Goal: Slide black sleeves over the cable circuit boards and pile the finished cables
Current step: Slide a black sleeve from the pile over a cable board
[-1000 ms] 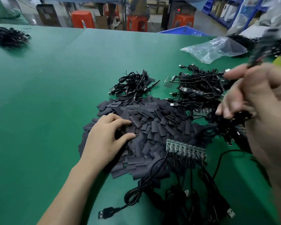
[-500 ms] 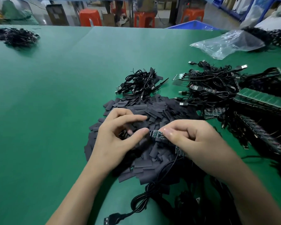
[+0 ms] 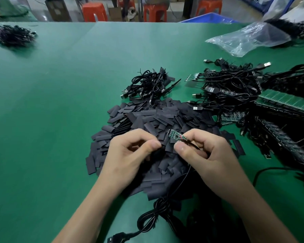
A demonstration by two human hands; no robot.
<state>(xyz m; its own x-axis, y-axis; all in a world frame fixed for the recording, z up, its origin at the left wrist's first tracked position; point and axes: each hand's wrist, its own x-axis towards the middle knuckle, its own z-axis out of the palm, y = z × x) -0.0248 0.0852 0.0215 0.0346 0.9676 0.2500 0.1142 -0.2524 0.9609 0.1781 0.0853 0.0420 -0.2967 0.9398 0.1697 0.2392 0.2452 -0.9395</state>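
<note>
Though beside black cables, plastic bag contents unclear

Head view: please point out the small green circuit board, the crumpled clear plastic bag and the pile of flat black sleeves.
small green circuit board point(image 3: 176, 136): head view, middle of its face.
crumpled clear plastic bag point(image 3: 249, 38): head view, its wrinkled middle.
pile of flat black sleeves point(image 3: 158, 117): head view, its far half.

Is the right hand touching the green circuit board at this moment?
Touching. The head view shows the right hand pinching the circuit board at its wired end between thumb and forefinger. The left hand pinches a black sleeve.
</note>
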